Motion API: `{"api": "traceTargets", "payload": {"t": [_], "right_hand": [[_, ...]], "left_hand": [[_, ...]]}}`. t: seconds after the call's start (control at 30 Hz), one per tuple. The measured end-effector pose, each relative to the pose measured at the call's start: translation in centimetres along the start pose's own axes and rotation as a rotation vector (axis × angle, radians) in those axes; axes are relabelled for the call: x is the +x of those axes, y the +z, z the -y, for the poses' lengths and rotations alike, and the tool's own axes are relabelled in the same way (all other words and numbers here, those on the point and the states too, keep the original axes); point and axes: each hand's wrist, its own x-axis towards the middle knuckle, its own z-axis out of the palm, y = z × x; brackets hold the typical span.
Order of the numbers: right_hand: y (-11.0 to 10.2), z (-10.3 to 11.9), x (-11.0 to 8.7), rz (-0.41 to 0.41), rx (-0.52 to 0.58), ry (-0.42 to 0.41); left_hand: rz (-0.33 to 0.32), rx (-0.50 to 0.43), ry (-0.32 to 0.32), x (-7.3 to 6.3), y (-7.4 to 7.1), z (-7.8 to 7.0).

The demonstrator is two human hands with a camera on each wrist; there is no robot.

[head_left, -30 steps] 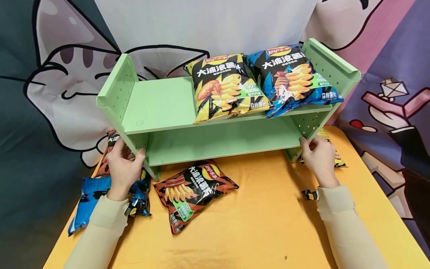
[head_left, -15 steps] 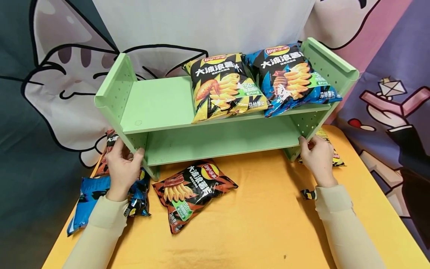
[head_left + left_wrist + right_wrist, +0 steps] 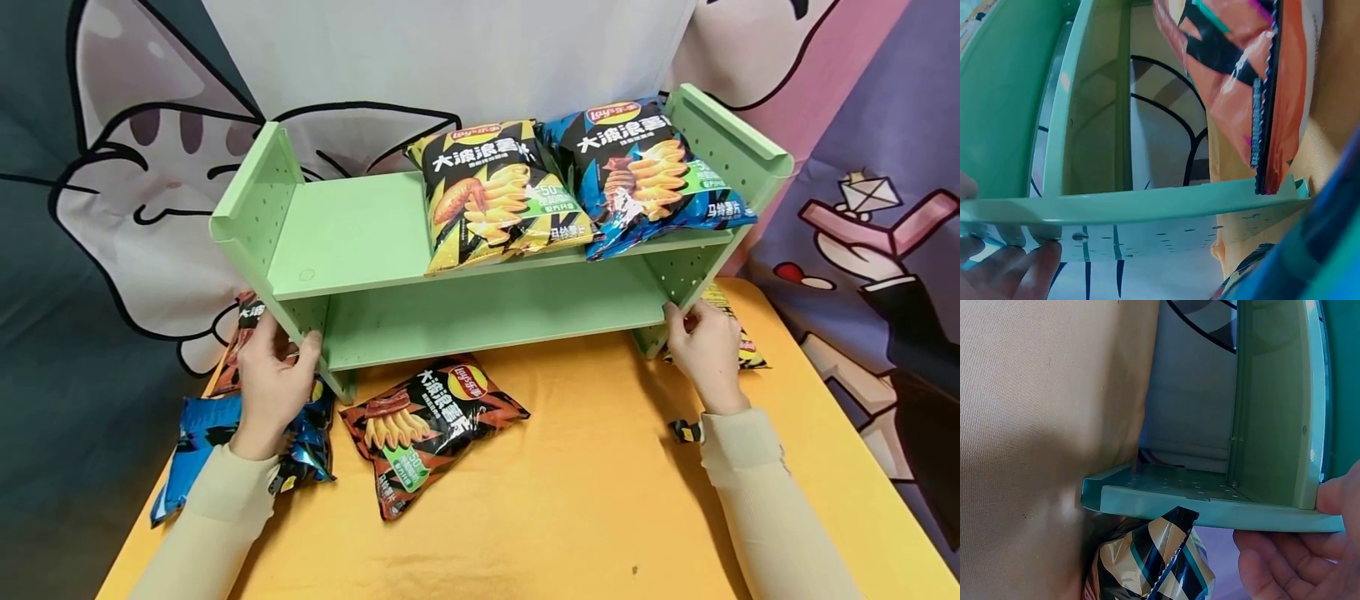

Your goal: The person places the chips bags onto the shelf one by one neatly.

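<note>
A pale green two-tier shelf with perforated side panels stands over the yellow table. My left hand grips the front edge of its left panel, with curled fingers on the outer face. On the opposite panel my right hand does likewise, its thumb on the inner side and fingers below in the right wrist view. On the upper tier a yellow-and-black chip bag leans beside a blue-and-black chip bag, both toward the right end.
A red-and-black chip bag lies under the shelf's front. Blue chip bags and another red bag lie left of the shelf. A yellow chip bag is behind my right hand. The table extends forward; a printed cloth hangs behind.
The head view drifts slightly, shifting the shelf a little left in it. My left forearm shifts slightly down and left; both hands keep their grip on the shelf.
</note>
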Motion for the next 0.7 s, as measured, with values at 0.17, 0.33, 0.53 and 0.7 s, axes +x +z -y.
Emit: {"api": "traceTargets", "payload": {"t": [0.17, 0.33, 0.53, 0.7], "right_hand": [[0.0, -0.1, -0.1, 0.004, -0.012, 0.004], [0.1, -0.1, 0.0, 0.003, -0.009, 0.004], [0.1, 0.0, 0.0, 0.007, -0.005, 0.017], [0.1, 0.1, 0.0, -0.003, -0.003, 0.005]], "left_hand": [[0.003, 0.062, -0.042, -1.1, -0.4, -0.8], [-0.026, 0.071, -0.019, -2.2, -0.7, -1.1], [-0.090, 0.074, 0.152, -3.8, -0.9, -1.6], [0.084, 0.168, 0.362, -5.0, 0.1, -2.6]]}}
